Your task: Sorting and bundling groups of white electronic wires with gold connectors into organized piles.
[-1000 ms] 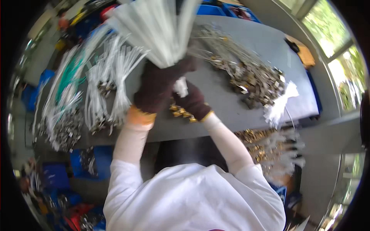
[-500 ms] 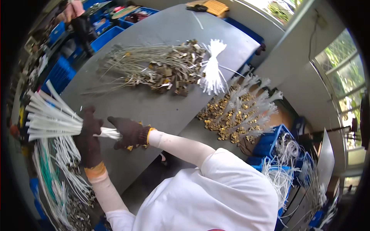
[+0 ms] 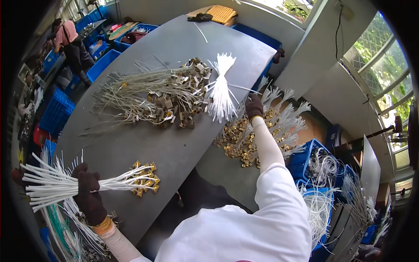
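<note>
My left hand (image 3: 89, 192), in a dark knitted glove, is closed around the middle of a bundle of white cables (image 3: 52, 181). Loose ends fan out to the left, while gold-coloured metal connectors (image 3: 146, 179) cluster at the right end on the grey table. My right hand (image 3: 254, 107), gloved alike, is stretched out to the table's right edge. Its fingertips meet the outer end of a thin white strip (image 3: 244, 89); whether they grip it is too small to tell. That strip sticks out from a pinched-in sheaf of white strips (image 3: 222, 100) lying on the table.
A heap of grey cables with metal connectors (image 3: 161, 94) covers the middle of the table (image 3: 131, 150). Bundles with gold connectors (image 3: 244, 144) lie beyond its right edge. Blue crates of cable (image 3: 321, 163) stand at right. More cables (image 3: 59, 227) lie lower left. Another person (image 3: 70, 39) bends at far left.
My right hand has left the cable bundle and reached far right to the white strip. My left hand has kept hold of the bundle, whose gold connectors are now uncovered. The view has shifted.
</note>
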`<state>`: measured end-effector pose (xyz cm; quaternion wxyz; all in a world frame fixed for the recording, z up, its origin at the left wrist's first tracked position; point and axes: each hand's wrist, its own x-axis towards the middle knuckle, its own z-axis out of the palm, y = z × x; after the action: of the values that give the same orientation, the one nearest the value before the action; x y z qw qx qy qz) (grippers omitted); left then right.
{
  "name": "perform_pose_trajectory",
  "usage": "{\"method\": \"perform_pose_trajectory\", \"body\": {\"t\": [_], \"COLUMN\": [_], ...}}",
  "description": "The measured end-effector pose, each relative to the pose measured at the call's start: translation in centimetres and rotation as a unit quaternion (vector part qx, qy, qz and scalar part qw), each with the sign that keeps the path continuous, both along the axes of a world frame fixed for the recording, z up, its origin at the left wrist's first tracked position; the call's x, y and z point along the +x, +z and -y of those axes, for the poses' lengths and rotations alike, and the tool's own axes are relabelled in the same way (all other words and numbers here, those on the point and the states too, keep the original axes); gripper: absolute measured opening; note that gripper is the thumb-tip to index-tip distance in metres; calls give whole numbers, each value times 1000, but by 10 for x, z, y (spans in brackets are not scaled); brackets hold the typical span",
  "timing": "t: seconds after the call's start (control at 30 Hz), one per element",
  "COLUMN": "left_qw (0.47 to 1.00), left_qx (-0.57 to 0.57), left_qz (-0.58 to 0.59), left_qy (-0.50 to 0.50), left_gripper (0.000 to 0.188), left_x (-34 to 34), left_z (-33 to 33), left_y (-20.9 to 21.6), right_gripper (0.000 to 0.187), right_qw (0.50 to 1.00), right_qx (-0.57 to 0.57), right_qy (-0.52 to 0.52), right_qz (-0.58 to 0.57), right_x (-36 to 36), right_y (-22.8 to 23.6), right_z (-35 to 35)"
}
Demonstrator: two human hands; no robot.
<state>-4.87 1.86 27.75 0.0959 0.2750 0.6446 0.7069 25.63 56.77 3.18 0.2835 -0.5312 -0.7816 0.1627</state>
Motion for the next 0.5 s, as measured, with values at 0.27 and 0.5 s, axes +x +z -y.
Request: {"method": "perform_pose_trajectory", "body": {"t": [0.27,0.5], "left_qw": [998,1000], "left_qx": [-12,-3], "left_qz": [-46,-13], "left_qy": [34,-2], "left_gripper": [32,32], "left_x": [9,0], "left_z": [-4,-8], "left_y": [-1,-3], "right_gripper": [38,28], "right_qw": [986,934], "right_qx": [-105,-208], "right_qy": [-105,-172], "right_qz": [76,-236], "right_x": [-20,27], "right_y": [-38,-135], "right_z": [-97,-89]}}
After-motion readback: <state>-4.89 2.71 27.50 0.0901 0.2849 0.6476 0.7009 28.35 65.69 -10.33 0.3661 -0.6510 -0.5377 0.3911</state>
